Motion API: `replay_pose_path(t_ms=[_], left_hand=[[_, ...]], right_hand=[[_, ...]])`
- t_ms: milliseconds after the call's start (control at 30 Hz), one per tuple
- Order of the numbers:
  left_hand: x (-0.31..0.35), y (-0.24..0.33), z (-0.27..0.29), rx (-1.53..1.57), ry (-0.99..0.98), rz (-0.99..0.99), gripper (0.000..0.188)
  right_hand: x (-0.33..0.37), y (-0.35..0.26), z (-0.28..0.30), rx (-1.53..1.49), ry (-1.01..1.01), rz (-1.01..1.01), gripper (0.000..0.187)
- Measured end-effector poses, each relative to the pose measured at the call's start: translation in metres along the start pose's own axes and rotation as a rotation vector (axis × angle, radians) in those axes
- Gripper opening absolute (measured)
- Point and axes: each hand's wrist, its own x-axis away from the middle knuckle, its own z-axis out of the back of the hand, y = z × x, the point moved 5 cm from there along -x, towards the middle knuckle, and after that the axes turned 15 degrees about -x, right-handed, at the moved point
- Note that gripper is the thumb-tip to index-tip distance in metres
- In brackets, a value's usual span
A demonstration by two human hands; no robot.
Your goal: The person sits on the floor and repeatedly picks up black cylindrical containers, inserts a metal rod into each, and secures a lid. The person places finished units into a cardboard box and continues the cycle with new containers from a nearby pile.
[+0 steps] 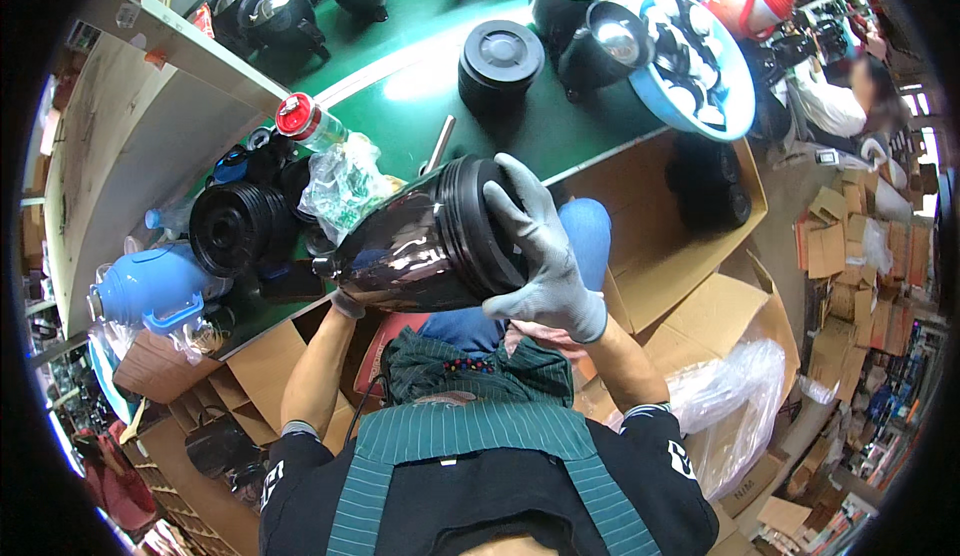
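A glossy black vacuum jug (pixel 395 251) lies tilted over my lap, its ribbed round end toward the right. My right hand (pixel 550 261), in a grey glove, is curved around that black ribbed end (pixel 478 231), thumb below and fingers above. At the jug's lower left end is my left hand (pixel 347 305), also gloved; only a small part shows and its fingers are hidden under the jug. Just beyond the jug lie a crumpled clear plastic bag (pixel 347 191), a clear red-lidded jar (pixel 310 121) and a metal rod (pixel 438 144).
The green table (pixel 400 121) carries a stack of black lids (pixel 501 61), open black jug bodies (pixel 604 48) and a light-blue basin (pixel 738 86) of black-and-white parts. A blue jug (pixel 155 284) stands left. Cardboard boxes (pixel 690 241) flank my right side. Another person (pixel 835 96) is at far right.
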Motion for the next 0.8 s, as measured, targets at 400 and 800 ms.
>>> replay_pose_path(t_ms=[400, 800], left_hand=[[0.014, 0.084, -0.020, -0.260, -0.067, -0.126, 0.047], [0.006, 0.009, -0.014, 0.163, 0.131, -0.118, 0.041]], right_hand=[[0.113, -0.041, 0.017, 0.129, 0.224, 0.266, 0.112], [0.150, -0.066, 0.022, 0.209, 0.208, 0.424, 0.105]])
